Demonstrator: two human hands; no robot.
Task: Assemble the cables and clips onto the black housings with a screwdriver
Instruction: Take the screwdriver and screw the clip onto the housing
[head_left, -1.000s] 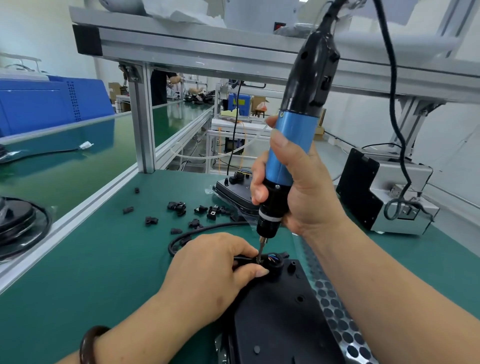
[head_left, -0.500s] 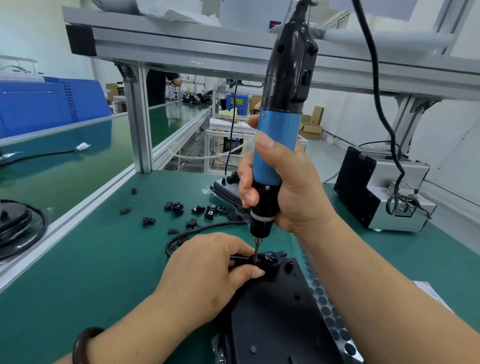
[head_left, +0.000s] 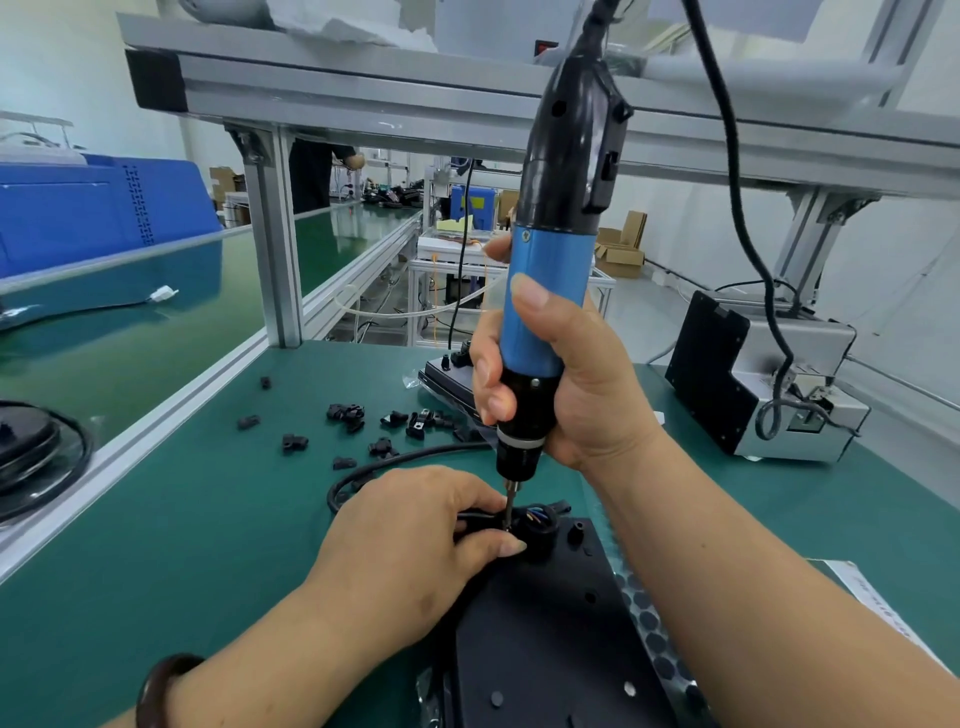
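Green bench mat, bearing one black housing that lies flat at the near edge between the two forearms. Electric screwdriver, blue and black, corded from above, held near upright with the right hand wrapped round its blue grip; left hand, fingers curled, pinching the black cable down at the housing's far left corner, where coloured wire ends show. Loose black clips, scattered on the mat beyond the cable's loop, apart from the housing; driver bit, tip down at the cable fixing, just beside the left thumb.
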